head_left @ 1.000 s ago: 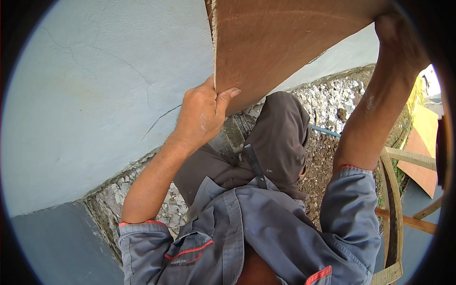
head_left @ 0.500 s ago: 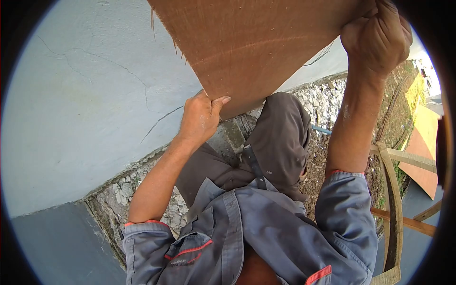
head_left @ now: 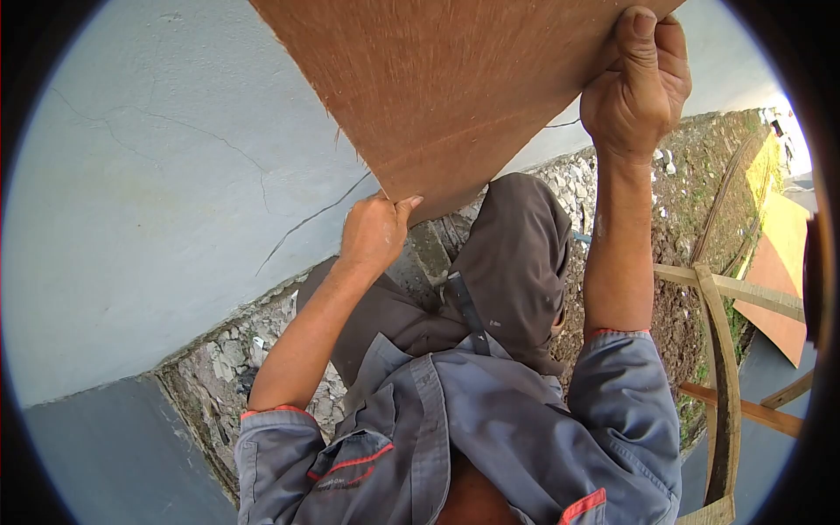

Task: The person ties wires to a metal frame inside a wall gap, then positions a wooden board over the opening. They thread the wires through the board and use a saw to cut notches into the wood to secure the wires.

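A reddish-brown plywood sheet [head_left: 437, 96] with a splintered left edge is held up in front of me, tilted, its upper part beyond the top of the view. My left hand [head_left: 376, 232] pinches its lower left corner, thumb lying on the near face and fingers hidden behind. On the right edge, higher up, my right hand [head_left: 639, 92] grips the sheet with the thumb upright on the near face. Below the sheet are my bent knees in dark trousers [head_left: 516, 254].
A cracked pale wall [head_left: 157, 210] stands on the left and behind the sheet. Broken rubble [head_left: 223, 367] lies along its foot. To the right are a wooden frame [head_left: 722, 376], another plywood piece [head_left: 774, 289] and bare soil [head_left: 678, 206].
My right hand has shifted left and slightly down, its thumb now showing on the sheet's face. The sheet has tilted a little, and my left hand has dropped slightly with its corner.
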### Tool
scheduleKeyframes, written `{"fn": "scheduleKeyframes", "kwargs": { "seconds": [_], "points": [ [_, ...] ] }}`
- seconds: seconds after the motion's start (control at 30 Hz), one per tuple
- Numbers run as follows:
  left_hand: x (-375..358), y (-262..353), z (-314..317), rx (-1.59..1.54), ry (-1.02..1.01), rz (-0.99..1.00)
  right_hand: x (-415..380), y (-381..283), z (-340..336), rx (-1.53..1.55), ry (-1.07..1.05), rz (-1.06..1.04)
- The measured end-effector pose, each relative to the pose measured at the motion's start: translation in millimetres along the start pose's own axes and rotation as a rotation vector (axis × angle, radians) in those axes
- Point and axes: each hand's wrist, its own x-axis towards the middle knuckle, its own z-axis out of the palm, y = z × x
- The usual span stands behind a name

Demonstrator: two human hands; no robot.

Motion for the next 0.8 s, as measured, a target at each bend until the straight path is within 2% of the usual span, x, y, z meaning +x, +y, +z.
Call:
{"fn": "scheduleKeyframes", "kwargs": {
  "seconds": [0.1, 0.27, 0.37, 0.47, 0.57, 0.63, 0.73, 0.8],
  "points": [
    [-0.5, -3.2, 7.9, 0.049, -0.020, -0.070, -19.0, 9.0, -10.4, -0.050, 0.095, 0.064],
    [3.2, -2.3, 14.9, 0.168, -0.105, -0.169, -40.3, 11.2, -9.7, -0.096, 0.070, 0.116],
    [6.1, -2.0, 17.0, 0.192, -0.076, -0.215, -43.2, 15.3, -13.9, -0.099, 0.077, 0.156],
    [9.7, 4.1, 12.6, 0.214, -0.116, -0.213, -35.8, 12.8, -7.2, -0.316, 0.080, 0.192],
    [12.7, 7.8, 12.8, 0.191, -0.108, -0.226, -29.3, 11.7, -8.6, -0.447, 0.066, 0.175],
    [16.4, 11.9, 12.7, 0.196, -0.112, -0.232, -23.9, 7.1, -1.8, -0.417, 0.052, 0.157],
    [20.6, 17.7, 13.4, 0.204, -0.116, -0.251, -19.6, 13.4, -1.3, -0.443, 0.162, 0.030],
    [21.2, 18.4, 15.0, 0.210, -0.119, -0.256, -17.5, 12.7, -1.9, -0.441, 0.183, 0.048]
  ]
}}
